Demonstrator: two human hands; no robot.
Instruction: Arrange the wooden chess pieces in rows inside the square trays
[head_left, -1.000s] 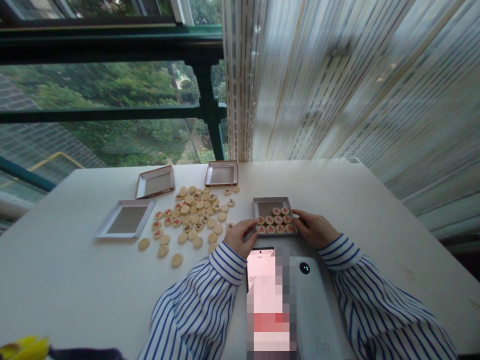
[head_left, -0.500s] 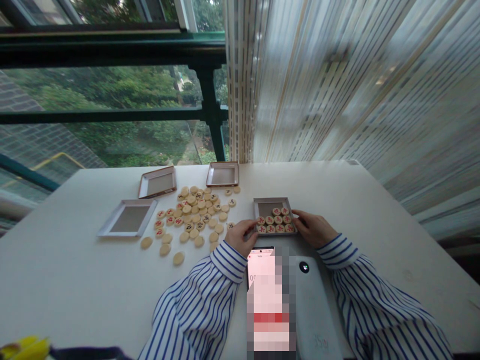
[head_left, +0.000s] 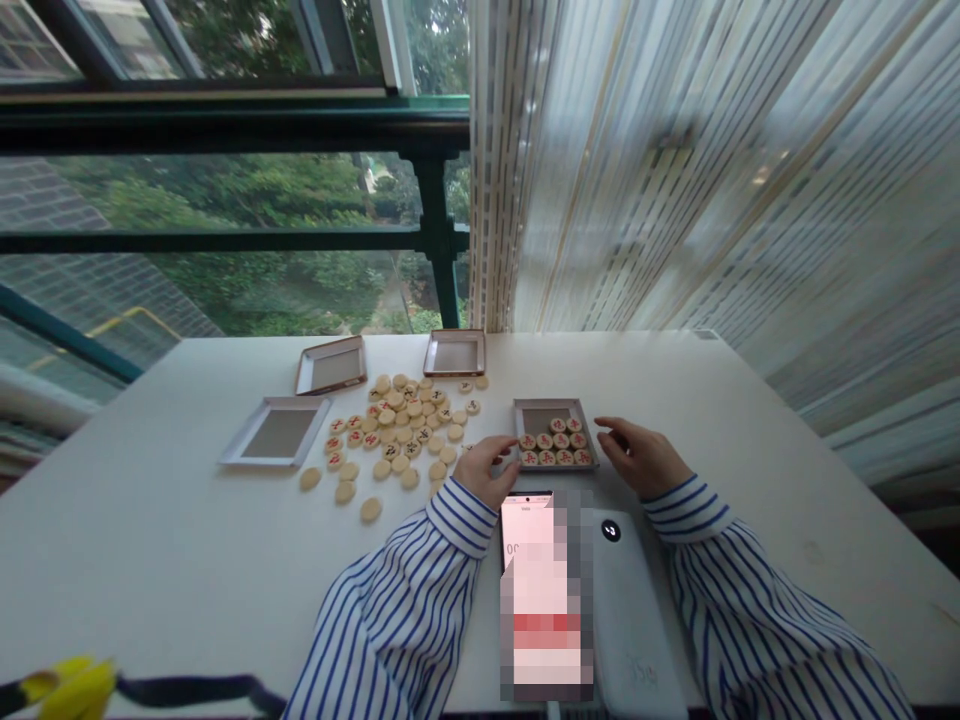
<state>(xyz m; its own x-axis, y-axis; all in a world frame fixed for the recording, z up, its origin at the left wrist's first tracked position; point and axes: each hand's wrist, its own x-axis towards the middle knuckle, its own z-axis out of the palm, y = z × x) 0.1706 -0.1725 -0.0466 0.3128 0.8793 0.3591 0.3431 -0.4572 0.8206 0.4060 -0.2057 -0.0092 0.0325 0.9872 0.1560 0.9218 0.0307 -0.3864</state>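
A shallow box (head_left: 555, 408) holds several round xiangqi pieces (head_left: 545, 441) with red characters, set in rows in its nearer part; grey bottom shows at its far left. My left hand (head_left: 486, 470) rests at the box's left side, thumb and forefinger apart, fingertips at the rim; whether they touch it I cannot tell. To the right of the box, my right hand (head_left: 645, 458) hovers slightly away from the edge, fingers loosely bent and holding nothing. Loose xiangqi pieces (head_left: 401, 420), some with red or black characters and some blank side up, lie heaped left of my left hand.
Three more shallow trays stand around the loose pieces: a left tray (head_left: 234, 448), a back-left tray (head_left: 301, 378) and a back tray (head_left: 454, 372). A phone (head_left: 529, 530) and a white power bank (head_left: 634, 610) lie between my forearms. A yellow object (head_left: 79, 690) is at bottom left.
My right hand has come away from the box's right edge, moving slightly right. My left hand stays by the left edge. The whole view has shifted a little.
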